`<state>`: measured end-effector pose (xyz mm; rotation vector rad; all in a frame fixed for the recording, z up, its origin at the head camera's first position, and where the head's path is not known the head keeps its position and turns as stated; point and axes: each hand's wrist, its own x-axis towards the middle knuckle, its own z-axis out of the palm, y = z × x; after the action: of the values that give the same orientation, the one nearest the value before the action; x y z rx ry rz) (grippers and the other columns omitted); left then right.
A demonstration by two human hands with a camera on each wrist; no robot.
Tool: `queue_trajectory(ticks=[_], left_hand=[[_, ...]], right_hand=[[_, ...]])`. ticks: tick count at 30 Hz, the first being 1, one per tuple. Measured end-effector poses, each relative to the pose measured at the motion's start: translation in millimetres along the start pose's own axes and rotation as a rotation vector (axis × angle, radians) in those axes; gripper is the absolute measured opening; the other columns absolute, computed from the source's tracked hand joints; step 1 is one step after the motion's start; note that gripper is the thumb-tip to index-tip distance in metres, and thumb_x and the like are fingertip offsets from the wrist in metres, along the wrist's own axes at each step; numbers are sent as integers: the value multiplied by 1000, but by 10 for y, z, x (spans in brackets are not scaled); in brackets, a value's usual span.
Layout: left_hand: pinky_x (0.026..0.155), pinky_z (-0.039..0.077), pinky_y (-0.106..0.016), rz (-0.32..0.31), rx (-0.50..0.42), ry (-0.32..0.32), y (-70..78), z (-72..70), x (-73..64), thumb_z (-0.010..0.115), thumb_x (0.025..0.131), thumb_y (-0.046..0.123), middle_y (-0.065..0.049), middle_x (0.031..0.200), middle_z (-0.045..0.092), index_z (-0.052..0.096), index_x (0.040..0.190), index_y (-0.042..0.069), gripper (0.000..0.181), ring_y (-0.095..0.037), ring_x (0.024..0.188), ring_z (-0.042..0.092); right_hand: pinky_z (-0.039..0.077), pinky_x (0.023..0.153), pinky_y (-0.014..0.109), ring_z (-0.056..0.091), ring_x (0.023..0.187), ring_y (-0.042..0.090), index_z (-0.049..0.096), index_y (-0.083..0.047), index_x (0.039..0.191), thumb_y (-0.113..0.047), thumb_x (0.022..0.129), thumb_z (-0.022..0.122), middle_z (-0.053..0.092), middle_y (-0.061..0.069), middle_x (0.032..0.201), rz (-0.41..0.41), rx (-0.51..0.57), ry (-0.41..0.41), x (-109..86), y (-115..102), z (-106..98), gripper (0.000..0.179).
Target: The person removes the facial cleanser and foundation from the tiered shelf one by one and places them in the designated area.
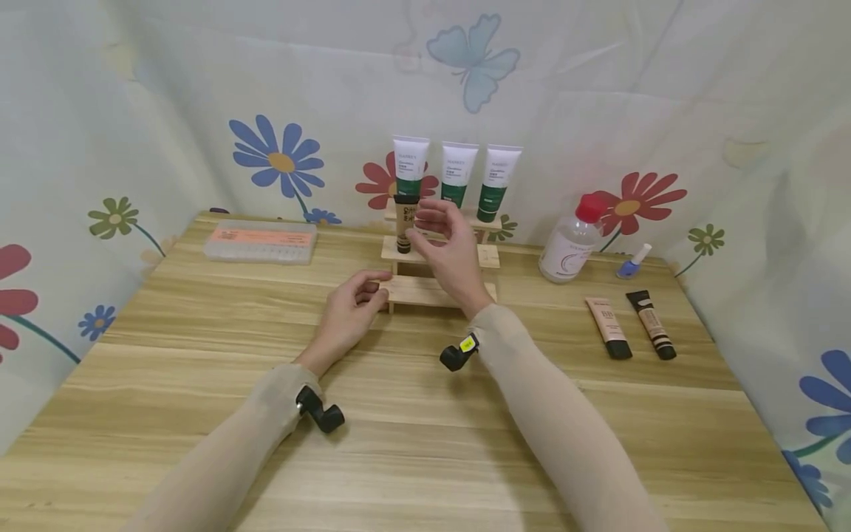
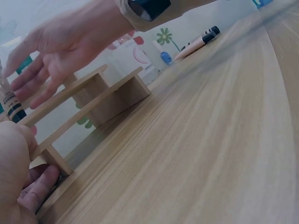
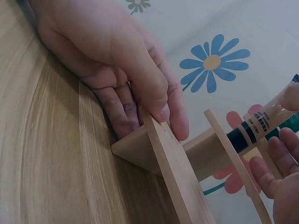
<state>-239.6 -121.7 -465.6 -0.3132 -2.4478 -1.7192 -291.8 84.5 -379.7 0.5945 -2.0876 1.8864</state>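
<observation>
A small wooden stepped rack [image 1: 439, 292] stands on the table. My left hand [image 1: 350, 314] grips the left end of its lowest step, thumb and fingers around the board. On the left of the middle step is a beige BB cream tube [image 1: 402, 222], its dark cap down on the board. My right hand [image 1: 448, 247] pinches this tube near its upper part, the other fingers spread apart beside it; part of the grip is hidden. Along the top step stand a white-and-green tube [image 1: 411, 166], a second such tube [image 1: 459, 170] and a third one [image 1: 499, 181].
A flat clear plastic case [image 1: 259, 242] lies at the back left. To the right stand a red-capped bottle [image 1: 569, 244] and a blue nail polish bottle [image 1: 633, 263]. A pink BB tube [image 1: 608, 325] and a black-ended beige tube [image 1: 651, 325] lie in front of them.
</observation>
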Motion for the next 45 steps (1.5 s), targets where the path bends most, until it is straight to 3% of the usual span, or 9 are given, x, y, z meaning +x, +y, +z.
queue_trajectory(ticks=[12, 29, 37, 45], left_hand=[[105, 59, -45, -3, -7, -3, 51, 21, -2, 67, 113, 19, -8, 130, 75, 74, 142, 17, 30, -24, 119, 72], [105, 59, -45, 2, -14, 7, 37, 5, -6, 68, 112, 17, -9, 129, 75, 75, 140, 16, 29, -23, 117, 72], [106, 58, -45, -2, -10, 5, 30, -1, -4, 68, 112, 17, -9, 130, 74, 74, 141, 15, 30, -24, 119, 71], [106, 58, -44, -7, -3, 10, 42, -1, -11, 69, 112, 17, -11, 129, 74, 74, 141, 15, 30, -25, 119, 70]], right_hand=[[61, 104, 38, 68, 121, 21, 63, -13, 144, -13, 104, 81, 69, 8, 135, 64, -46, -4, 43, -5, 78, 44], [61, 103, 38, 70, 118, 21, 64, -10, 141, -10, 105, 80, 70, 9, 133, 56, -55, 10, 35, 6, 84, 40], [61, 103, 42, 69, 119, 25, 63, -7, 141, -8, 104, 80, 69, 13, 133, 41, -56, 50, 4, -11, -26, 40], [61, 95, 33, 69, 114, 24, 63, -4, 137, -3, 103, 78, 68, 15, 129, 13, -35, 111, -68, -75, -221, 38]])
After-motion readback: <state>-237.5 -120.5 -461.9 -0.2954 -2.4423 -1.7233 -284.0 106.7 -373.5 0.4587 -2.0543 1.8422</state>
